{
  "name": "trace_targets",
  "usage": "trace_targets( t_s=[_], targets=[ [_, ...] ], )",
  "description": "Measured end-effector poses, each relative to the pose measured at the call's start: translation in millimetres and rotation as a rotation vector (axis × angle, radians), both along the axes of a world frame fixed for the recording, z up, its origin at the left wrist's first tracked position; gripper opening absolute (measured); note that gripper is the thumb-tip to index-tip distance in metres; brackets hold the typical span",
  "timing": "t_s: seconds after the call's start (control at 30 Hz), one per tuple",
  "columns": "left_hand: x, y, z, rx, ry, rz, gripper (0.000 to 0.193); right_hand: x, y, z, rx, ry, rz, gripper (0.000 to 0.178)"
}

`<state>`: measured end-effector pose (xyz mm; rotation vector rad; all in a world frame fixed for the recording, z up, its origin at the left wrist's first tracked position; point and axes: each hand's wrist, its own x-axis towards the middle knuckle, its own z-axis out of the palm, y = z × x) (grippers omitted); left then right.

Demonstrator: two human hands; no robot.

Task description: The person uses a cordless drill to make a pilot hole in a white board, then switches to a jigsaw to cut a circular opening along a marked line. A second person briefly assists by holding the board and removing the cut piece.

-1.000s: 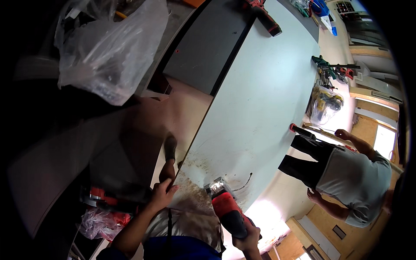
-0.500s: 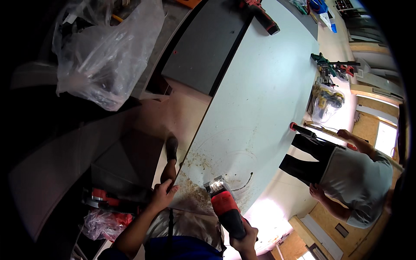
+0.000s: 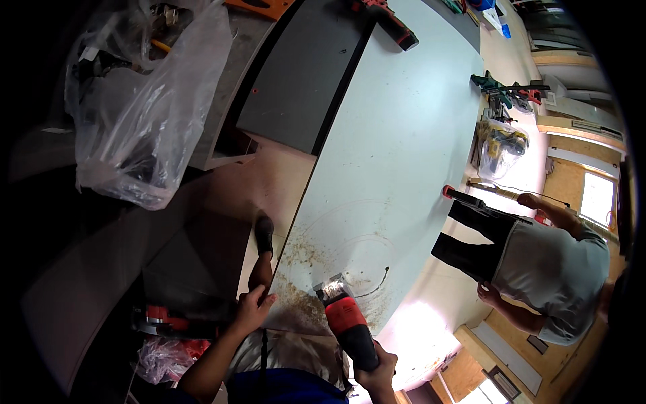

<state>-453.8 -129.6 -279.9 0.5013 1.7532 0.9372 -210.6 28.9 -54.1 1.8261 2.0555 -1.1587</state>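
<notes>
My right hand grips the rear end of a red and black cordless jigsaw. The tool's metal foot rests on a large pale board, with a light shining at its head. Brown sawdust lies about it, and faint curved lines are drawn on the board. A dark curved slit runs to the right of the tool. At the board's near left edge, my left hand is closed, its fingers curled at the edge; its underside is hidden.
Another red and black power tool lies at the board's far end. A clear plastic bag hangs at left beside a dark grey surface. At right stands a person in a grey shirt, near a bagged yellow tool.
The view has shifted slightly, so the board and bag sit a little differently in it. The jigsaw stays near the same sawdust patch. The person at right has moved a hand slightly.
</notes>
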Motion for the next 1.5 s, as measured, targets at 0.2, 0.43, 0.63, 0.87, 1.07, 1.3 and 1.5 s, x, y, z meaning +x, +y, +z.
trace_targets(
  t_s=[0.2,0.43,0.63,0.87,1.07,1.3,1.5],
  targets=[
    [-7,10,12,-0.041,-0.014,-0.046,0.044,4,-6,-6,0.01,0.021,-0.075,0.025],
    [-7,15,17,-0.016,-0.037,-0.016,0.042,-11,-5,-5,0.03,0.052,-0.168,0.028],
    [-4,7,8,-0.026,-0.032,-0.014,0.04,-6,-8,-4,-0.003,0.027,-0.094,0.032],
    [-5,9,8,-0.022,-0.054,-0.039,0.034,-5,-10,-5,0.0,-0.01,-0.081,0.031],
    [-13,14,20,-0.072,-0.172,-0.068,0.028,-8,-9,-3,-0.002,-0.009,-0.06,0.035],
    [-15,13,21,-0.106,-0.297,-0.076,0.037,-7,-12,-5,-0.045,0.0,-0.108,0.043],
    [-16,18,25,-0.125,-0.308,-0.071,0.037,-10,-11,-4,-0.042,-0.011,-0.114,0.045]
  ],
)
